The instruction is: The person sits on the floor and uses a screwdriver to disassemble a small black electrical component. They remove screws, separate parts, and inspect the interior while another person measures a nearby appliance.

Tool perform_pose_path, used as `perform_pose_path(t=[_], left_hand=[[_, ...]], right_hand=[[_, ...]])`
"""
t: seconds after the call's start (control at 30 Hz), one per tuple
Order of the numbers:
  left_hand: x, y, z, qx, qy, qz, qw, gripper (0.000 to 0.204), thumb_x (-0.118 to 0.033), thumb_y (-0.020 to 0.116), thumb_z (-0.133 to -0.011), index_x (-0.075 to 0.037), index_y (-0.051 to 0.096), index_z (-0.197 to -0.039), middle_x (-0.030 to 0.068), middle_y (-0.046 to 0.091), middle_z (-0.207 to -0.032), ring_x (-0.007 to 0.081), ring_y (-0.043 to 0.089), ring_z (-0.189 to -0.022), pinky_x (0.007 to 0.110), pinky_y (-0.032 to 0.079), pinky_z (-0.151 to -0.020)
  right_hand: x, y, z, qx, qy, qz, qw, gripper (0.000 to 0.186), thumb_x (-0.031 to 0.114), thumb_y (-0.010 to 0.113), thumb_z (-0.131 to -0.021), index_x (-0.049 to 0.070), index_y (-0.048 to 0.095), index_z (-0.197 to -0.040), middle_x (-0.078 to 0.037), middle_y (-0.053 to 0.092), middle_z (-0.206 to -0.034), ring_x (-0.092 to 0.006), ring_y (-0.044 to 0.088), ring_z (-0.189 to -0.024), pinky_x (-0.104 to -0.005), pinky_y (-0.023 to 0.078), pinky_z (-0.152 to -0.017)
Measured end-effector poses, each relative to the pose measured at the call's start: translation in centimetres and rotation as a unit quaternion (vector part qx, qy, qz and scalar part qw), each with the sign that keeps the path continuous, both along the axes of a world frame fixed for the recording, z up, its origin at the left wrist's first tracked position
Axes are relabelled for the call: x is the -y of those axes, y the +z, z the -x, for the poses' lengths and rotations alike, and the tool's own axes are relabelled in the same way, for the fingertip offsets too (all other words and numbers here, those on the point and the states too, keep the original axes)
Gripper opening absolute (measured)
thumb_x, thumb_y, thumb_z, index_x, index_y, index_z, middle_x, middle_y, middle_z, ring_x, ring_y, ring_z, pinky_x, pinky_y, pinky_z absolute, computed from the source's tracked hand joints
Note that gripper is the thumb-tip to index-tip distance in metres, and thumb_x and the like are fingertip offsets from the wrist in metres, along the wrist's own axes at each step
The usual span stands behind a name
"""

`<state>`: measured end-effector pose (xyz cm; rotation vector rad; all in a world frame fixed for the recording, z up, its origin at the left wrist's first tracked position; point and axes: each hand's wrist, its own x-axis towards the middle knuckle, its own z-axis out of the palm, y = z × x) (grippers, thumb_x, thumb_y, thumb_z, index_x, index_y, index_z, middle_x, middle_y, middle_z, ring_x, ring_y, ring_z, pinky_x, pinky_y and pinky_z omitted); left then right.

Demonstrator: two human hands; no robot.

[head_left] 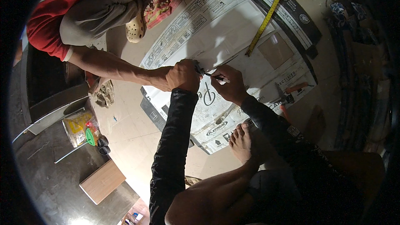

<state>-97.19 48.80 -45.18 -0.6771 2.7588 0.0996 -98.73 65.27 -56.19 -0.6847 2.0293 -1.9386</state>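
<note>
Both my hands are over a flattened white cardboard sheet (212,50) on the floor. My left hand (183,76) is closed around a small dark object (199,69), its shape partly hidden by my fingers. A co-worker's forearm (133,75) reaches from the left to beside it, that hand largely covered by mine. My right hand (229,83) pinches a thin dark pen-like tool (216,76), tip pointing left toward the dark object. Above right, a yellow tape measure (266,16) lies extended across the cardboard. An orange-handled tool (296,88) rests near its right edge.
The co-worker (100,12) crouches at upper left. A plastic bag (74,129), green plastic item (90,137) and wooden board (102,181) are at lower left. Dark bundled material (350,58) lines the right side. My bare foot (239,141) rests by the cardboard's near edge.
</note>
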Motion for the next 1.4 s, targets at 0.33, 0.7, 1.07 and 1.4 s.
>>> perform_pose_path(t=[0.33, 0.7, 1.07, 1.4], left_hand=[[0.0, -0.3, -0.1, 0.019, 0.004, 0.014, 1.000, 0.021, -0.024, 0.074, -0.087, -0.015, 0.081, -0.105, 0.0101, 0.079, -0.100, 0.0328, 0.078, -0.088, 0.043, 0.061, -0.075], [0.0, -0.4, -0.3, -0.009, -0.010, 0.021, 1.000, 0.020, -0.024, 0.075, -0.087, -0.015, 0.081, -0.104, 0.0099, 0.079, -0.099, 0.0329, 0.078, -0.088, 0.043, 0.061, -0.075], [0.0, -0.2, -0.1, -0.010, 0.001, 0.014, 1.000, 0.019, -0.025, 0.079, -0.082, -0.013, 0.080, -0.097, 0.0107, 0.079, -0.093, 0.0337, 0.078, -0.085, 0.044, 0.060, -0.072], [-0.3, 0.1, -0.1, 0.009, -0.002, 0.029, 1.000, 0.016, -0.023, 0.078, -0.083, -0.011, 0.079, -0.094, 0.0122, 0.078, -0.091, 0.0350, 0.078, -0.084, 0.045, 0.061, -0.073]], right_hand=[[-0.1, -0.3, 0.0, -0.005, 0.010, -0.007, 1.000, 0.011, 0.001, 0.077, -0.087, 0.000, 0.068, -0.093, -0.010, 0.068, -0.087, -0.0161, 0.072, -0.079, -0.0312, 0.059, -0.074], [0.0, 0.1, 0.0, -0.022, 0.017, -0.010, 1.000, 0.012, 0.002, 0.077, -0.086, 0.001, 0.067, -0.092, -0.010, 0.068, -0.088, -0.0178, 0.073, -0.079, -0.0320, 0.058, -0.073], [0.2, -0.2, -0.1, -0.015, 0.010, -0.003, 1.000, 0.011, 0.002, 0.076, -0.086, 0.000, 0.067, -0.093, -0.011, 0.068, -0.087, -0.0179, 0.073, -0.080, -0.0319, 0.059, -0.073], [-0.6, 0.0, 0.2, 0.018, -0.022, 0.019, 0.999, 0.011, 0.000, 0.076, -0.087, 0.001, 0.067, -0.092, -0.007, 0.068, -0.087, -0.0142, 0.072, -0.081, -0.0294, 0.058, -0.074]])
